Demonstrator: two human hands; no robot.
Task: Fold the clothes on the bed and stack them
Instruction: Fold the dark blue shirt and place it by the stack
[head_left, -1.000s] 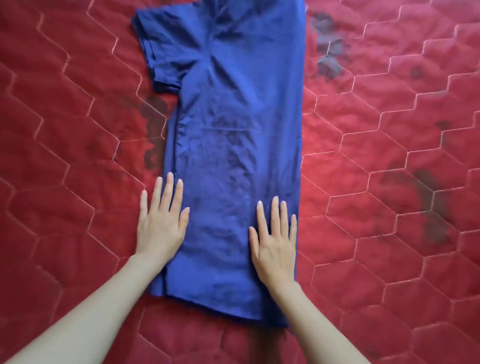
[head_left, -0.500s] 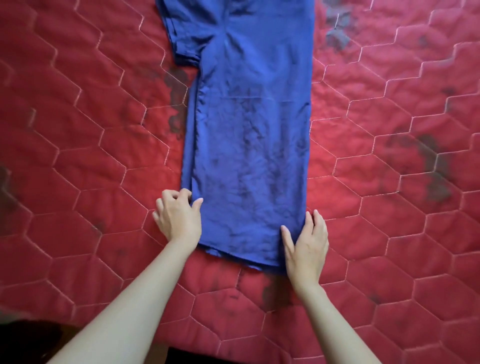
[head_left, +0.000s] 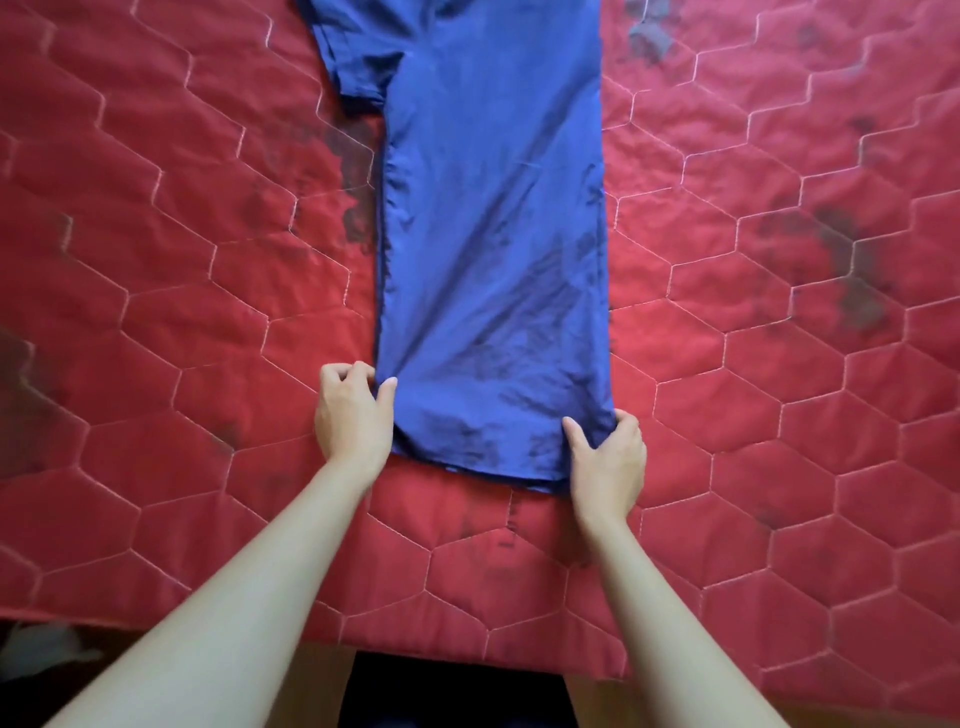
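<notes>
**Both hands pinch the hem of a folded blue T-shirt**

The blue T-shirt (head_left: 493, 249) lies flat on the red quilted bedspread (head_left: 779, 415), folded lengthwise into 1 long strip that runs away from the person. Its hem is the near end, and 1 short sleeve (head_left: 358, 57) sticks out from the far end on the left side.

The left hand (head_left: 353, 415) grips the shirt's near left corner, thumb on top of the cloth and fingers curled at its edge. The right hand (head_left: 608, 457) grips the shirt's near right corner, thumb on the cloth and fingers wrapped round the side edge.

Dark blotches mark the bedspread on both sides of the shirt. The bedspread's near edge lies just behind the hem, towards the person.
</notes>
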